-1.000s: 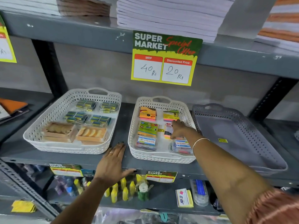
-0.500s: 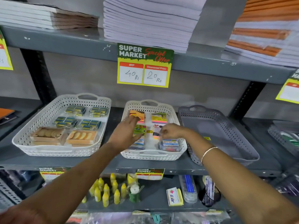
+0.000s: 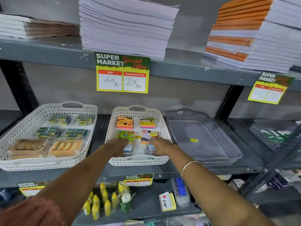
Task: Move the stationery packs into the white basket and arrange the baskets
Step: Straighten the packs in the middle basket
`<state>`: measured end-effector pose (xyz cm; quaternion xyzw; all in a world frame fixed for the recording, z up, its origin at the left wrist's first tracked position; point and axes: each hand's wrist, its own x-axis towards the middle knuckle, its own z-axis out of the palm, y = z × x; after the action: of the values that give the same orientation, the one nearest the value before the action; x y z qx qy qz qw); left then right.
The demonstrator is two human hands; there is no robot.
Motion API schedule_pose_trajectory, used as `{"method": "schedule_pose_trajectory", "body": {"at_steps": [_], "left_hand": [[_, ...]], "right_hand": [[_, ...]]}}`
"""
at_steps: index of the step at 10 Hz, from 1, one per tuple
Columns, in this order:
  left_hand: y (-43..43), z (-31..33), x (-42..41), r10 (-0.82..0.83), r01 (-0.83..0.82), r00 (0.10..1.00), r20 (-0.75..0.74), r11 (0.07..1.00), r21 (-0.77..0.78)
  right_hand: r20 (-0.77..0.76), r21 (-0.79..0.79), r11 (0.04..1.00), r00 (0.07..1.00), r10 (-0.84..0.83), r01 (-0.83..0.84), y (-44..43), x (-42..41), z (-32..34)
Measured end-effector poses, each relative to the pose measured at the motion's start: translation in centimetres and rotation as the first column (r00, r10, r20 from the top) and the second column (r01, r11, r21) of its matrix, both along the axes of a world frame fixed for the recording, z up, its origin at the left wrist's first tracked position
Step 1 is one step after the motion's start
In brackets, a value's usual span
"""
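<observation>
Far left on the grey metal shelf (image 3: 101, 173), a large white perforated plastic basket (image 3: 19, 144) is sitting loaded with eraser packs. Next along, the small white perforated basket (image 3: 138, 161) is holding the colourful stationery packs (image 3: 125, 122) in two columns, and both hands are reaching inside it. The left hand (image 3: 116, 146) is lying over the clear-wrapped front-left pack (image 3: 128, 149); whether it is gripping or just resting is impossible to tell. The right hand (image 3: 160, 146), bangled at the wrist, is covering the front-right pack (image 3: 150, 148), grip likewise unclear. Just beside, at the right, the grey perforated basket (image 3: 211, 154) is sitting bare apart from a yellow sticker.
</observation>
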<state>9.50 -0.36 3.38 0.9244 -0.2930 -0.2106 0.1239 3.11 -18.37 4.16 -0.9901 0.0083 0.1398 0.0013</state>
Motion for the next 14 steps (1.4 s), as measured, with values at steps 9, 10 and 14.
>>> {"method": "schedule_pose_trajectory", "body": {"at_steps": [9, 10, 14], "left_hand": [[-0.8, -2.4, 10.0, 0.141, -0.144, 0.988, -0.069, 0.989, -0.028], [-0.9, -3.3, 10.8, 0.12, -0.121, 0.992, -0.028, 0.992, -0.028], [-1.9, -8.7, 16.2, 0.109, -0.107, 0.994, -0.011, 0.989, 0.098]], "right_hand": [[-0.053, 0.199, 0.976, 0.995, -0.084, 0.093, -3.7, 8.7, -1.8], [-0.076, 0.218, 0.972, 0.995, -0.071, 0.086, -3.7, 9.0, -2.1], [-0.031, 0.152, 0.987, 0.999, -0.043, 0.047, -3.1, 9.8, -2.3]]}}
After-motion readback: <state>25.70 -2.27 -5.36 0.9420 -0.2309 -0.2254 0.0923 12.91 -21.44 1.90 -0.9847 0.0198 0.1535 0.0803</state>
